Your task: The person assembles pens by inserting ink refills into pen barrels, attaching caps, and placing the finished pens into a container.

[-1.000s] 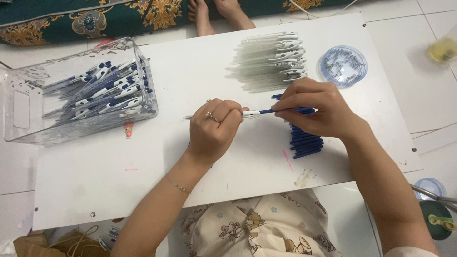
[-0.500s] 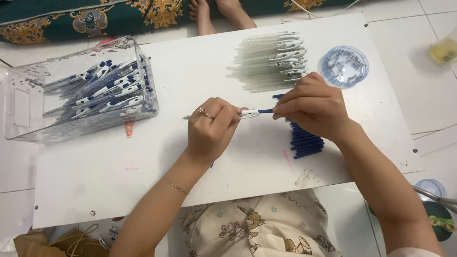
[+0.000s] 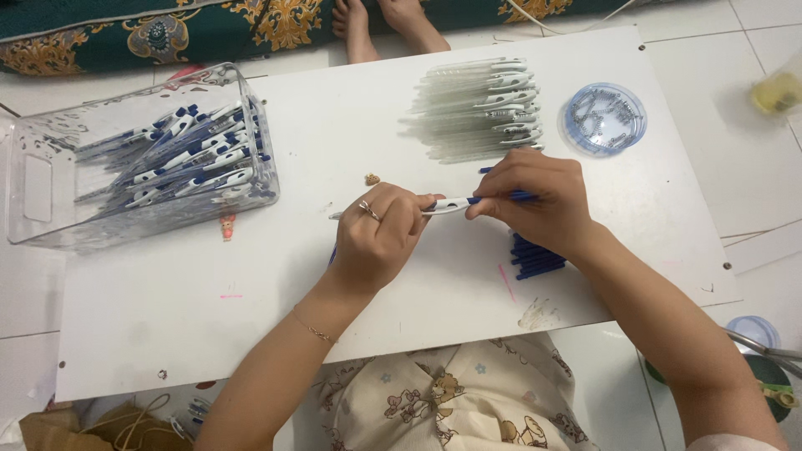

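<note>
My left hand (image 3: 380,236) grips a clear pen barrel (image 3: 445,205) above the white board (image 3: 351,134). A ring shows on one finger. My right hand (image 3: 535,200) pinches a blue part (image 3: 510,197) at the barrel's right end, pushed partly into it. Under my right hand lies a pile of blue pen parts (image 3: 535,257). Behind my hands, a stack of clear pen barrels (image 3: 480,107) rests on the board.
A clear plastic bin (image 3: 142,159) with several blue-and-white pens stands at the left. A round blue lid (image 3: 605,119) with small metal springs sits at the back right. Another person's bare feet (image 3: 384,21) show beyond the board. Scissors (image 3: 764,347) lie at the right edge.
My right hand has moved left toward my left hand, sliding the blue part further into the clear barrel. My left hand has stayed in place.
</note>
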